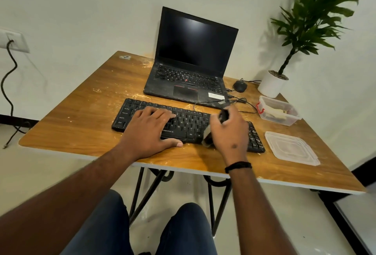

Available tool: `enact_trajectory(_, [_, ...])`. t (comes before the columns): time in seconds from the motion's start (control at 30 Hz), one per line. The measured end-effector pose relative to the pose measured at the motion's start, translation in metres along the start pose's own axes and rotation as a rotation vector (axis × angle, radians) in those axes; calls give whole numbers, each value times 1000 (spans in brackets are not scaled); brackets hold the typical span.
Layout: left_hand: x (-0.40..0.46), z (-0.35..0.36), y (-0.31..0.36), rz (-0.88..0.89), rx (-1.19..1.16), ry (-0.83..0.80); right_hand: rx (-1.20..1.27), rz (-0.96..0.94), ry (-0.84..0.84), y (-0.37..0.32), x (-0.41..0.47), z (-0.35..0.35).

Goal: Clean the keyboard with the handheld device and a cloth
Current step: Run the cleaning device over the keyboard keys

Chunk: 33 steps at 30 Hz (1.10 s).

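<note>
Spanning the scuffed wooden table in front of an open laptop, a black Zebronics keyboard runs left to right, its right end angled nearer. The left hand lies flat on its keys, fingers spread. The right hand grips a blurred handheld device over the right-hand keys, near a lidless clear box holding pale, indistinct contents.

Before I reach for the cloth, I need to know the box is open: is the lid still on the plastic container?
No: the lid lies flat on the table, apart from the open plastic container.
</note>
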<state>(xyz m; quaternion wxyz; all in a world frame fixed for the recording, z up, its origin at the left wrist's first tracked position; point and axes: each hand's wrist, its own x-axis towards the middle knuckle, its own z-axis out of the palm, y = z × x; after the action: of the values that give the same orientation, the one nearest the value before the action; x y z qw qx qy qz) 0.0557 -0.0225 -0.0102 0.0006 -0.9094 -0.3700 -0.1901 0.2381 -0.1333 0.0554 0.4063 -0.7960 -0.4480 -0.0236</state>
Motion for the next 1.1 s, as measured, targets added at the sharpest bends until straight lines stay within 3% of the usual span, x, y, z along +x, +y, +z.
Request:
enact_trajectory(0.13, [-1, 1, 1, 0, -6, 17, 69, -126, -57, -28, -18, 32])
enact_trajectory(0.2, [-1, 0, 0, -1, -6, 1, 230, -111, -60, -31, -20, 34])
enact_trajectory(0.4, [-1, 0, -1, 5, -10, 11, 712, 220, 185, 14, -10, 13])
enact_trajectory(0.5, [-1, -1, 0, -1, -7, 0, 656, 227, 247, 38, -2, -4])
enact_trajectory(0.7, [-1, -3, 3, -15, -49, 2, 599, 144, 180, 63, -22, 7])
enact_trajectory(0.83, [5, -2, 23, -87, -157, 80, 874, 311, 322, 64, -20, 0])
enact_trajectory(0.93, [17, 4, 65, -39, -194, 112, 1078, 465, 458, 69, -17, -6])
enact_trajectory(1.1, [37, 25, 114, 67, -142, 58, 1352, 550, 459, 76, -15, -9])
